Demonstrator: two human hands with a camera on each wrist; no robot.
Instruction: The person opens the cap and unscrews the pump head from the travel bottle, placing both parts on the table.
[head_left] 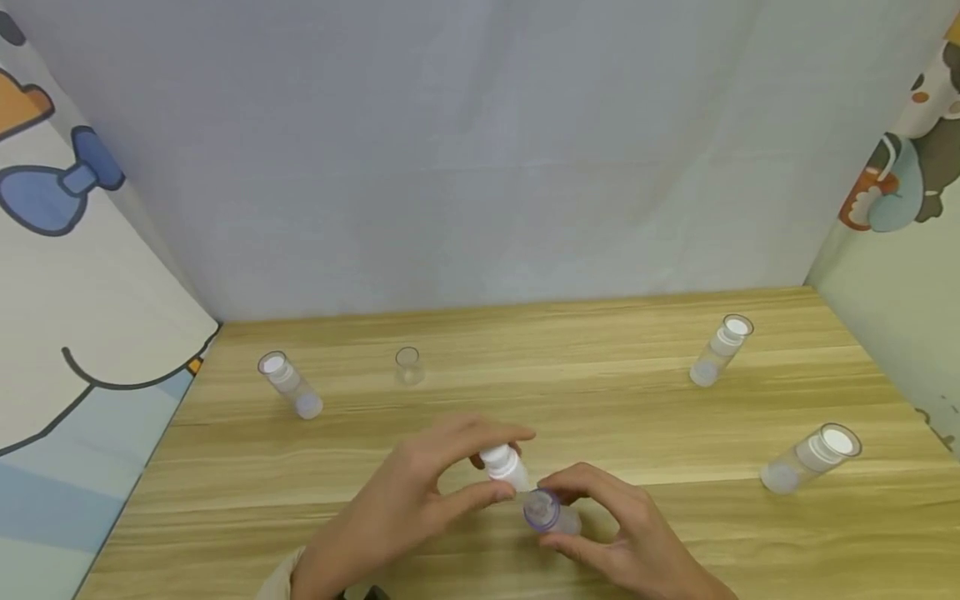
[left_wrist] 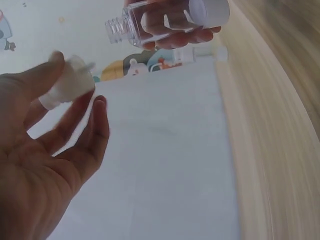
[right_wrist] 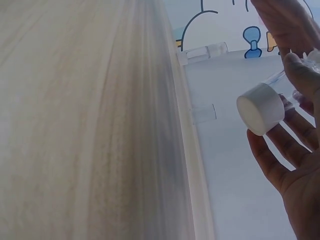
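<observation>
Between thumb and fingers my left hand [head_left: 412, 483] pinches a white pump top [head_left: 506, 465], tilted over the table. It shows in the left wrist view as a whitish collar with a narrower end. My right hand [head_left: 626, 533] grips a clear bottle [left_wrist: 160, 25] around its side; the threaded neck is uncovered and points toward the left hand. A broad white base [right_wrist: 260, 109] closes the bottle's other end. From the head view, pump top and bottle mouth are close together but apart, with a purplish rim around the mouth.
A small clear cap [head_left: 409, 367] stands on the wooden table [head_left: 525, 367] behind the left hand. One capped pump bottle [head_left: 291, 385] stands at the left, another [head_left: 720, 352] at the back right, and a third [head_left: 810, 458] nearer on the right. A pale cloth wall [head_left: 480, 167] rises behind.
</observation>
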